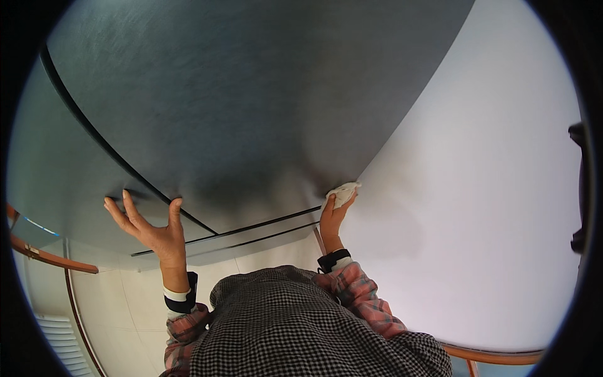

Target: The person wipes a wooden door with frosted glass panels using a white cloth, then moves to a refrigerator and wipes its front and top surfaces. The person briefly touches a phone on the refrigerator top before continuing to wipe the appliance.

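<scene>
A tall dark grey panelled surface (245,118), perhaps a cabinet front, rises before me, with black strips (101,143) along its joints. At the left, my left hand (155,231) has its fingers spread, the fingertips and thumb at the panel on either side of the long black strip; it holds nothing. My right hand (335,217) grips a crumpled whitish cloth (343,194) against the panel's right edge, where it meets the white wall. The cloth lies just above the right end of the lower black strip. Both wrists wear black bands over light cuffs.
The white wall (471,188) borders the panel on the right. Pale floor tiles (127,301) show below. Brown wooden trim (56,259) and a white louvred piece (59,339) are at the lower left. Another brown frame (494,356) is at the lower right.
</scene>
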Action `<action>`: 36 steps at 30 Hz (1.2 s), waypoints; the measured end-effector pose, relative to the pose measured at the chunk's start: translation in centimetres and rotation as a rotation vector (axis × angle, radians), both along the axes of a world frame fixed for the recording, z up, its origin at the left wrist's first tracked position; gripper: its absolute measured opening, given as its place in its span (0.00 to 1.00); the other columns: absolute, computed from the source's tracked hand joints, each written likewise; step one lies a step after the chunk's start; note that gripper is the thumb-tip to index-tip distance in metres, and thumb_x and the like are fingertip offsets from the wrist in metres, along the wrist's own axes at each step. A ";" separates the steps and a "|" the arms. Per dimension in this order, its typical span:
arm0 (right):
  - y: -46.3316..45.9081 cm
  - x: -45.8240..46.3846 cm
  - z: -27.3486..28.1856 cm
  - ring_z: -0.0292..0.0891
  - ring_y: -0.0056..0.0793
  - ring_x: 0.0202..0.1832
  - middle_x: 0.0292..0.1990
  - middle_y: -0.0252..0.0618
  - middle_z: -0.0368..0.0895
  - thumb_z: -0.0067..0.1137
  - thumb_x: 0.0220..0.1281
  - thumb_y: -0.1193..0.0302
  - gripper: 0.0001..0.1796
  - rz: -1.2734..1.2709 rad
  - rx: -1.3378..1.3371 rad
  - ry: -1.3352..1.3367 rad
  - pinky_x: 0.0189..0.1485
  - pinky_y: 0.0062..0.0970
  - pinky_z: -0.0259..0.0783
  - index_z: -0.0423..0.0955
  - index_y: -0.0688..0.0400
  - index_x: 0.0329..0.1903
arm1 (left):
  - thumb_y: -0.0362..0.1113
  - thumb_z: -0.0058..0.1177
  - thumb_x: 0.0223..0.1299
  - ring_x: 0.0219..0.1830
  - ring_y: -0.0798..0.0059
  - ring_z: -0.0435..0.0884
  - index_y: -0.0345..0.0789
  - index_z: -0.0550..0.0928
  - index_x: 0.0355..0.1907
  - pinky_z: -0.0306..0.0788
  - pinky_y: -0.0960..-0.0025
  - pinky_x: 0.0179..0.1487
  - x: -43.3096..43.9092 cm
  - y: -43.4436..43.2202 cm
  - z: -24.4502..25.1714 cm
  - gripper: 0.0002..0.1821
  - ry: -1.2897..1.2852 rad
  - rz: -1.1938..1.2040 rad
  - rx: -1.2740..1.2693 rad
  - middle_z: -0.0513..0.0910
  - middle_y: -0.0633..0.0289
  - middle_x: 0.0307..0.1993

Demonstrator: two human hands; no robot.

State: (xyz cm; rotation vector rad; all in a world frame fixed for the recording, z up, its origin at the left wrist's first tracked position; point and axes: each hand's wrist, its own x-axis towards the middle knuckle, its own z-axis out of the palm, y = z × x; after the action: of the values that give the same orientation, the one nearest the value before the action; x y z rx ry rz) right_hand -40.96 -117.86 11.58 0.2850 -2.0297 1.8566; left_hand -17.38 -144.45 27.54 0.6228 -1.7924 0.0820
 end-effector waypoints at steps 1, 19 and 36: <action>0.2 0.2 -0.1 0.44 0.54 0.82 0.80 0.62 0.47 0.50 0.76 0.73 0.40 0.014 -0.060 -0.195 0.82 0.43 0.41 0.40 0.69 0.81 | 0.63 0.70 0.56 0.82 0.39 0.47 0.33 0.63 0.76 0.56 0.35 0.77 0.0 0.0 0.0 0.54 0.000 0.007 0.004 0.46 0.43 0.80; -3.8 5.4 1.6 0.57 0.73 0.73 0.74 0.79 0.52 0.63 0.52 0.76 0.41 0.353 0.773 0.666 0.71 0.74 0.50 0.66 0.57 0.73 | 0.58 0.75 0.52 0.82 0.41 0.48 0.37 0.62 0.78 0.56 0.39 0.77 0.0 0.4 0.0 0.56 -0.012 0.013 0.046 0.48 0.44 0.80; -9.2 7.4 3.8 0.75 0.41 0.47 0.63 0.48 0.77 0.58 0.58 0.71 0.35 0.502 0.809 0.959 0.65 0.69 0.56 0.74 0.40 0.71 | 0.54 0.74 0.57 0.80 0.40 0.54 0.34 0.64 0.76 0.61 0.43 0.74 0.9 0.3 -0.2 0.51 -0.046 0.048 0.037 0.52 0.42 0.79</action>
State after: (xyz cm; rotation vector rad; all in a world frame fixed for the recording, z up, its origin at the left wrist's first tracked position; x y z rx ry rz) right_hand -33.53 -127.05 15.36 1.6385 -1.8899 0.6531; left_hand -16.51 -144.19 27.38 0.6957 -1.8274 0.0968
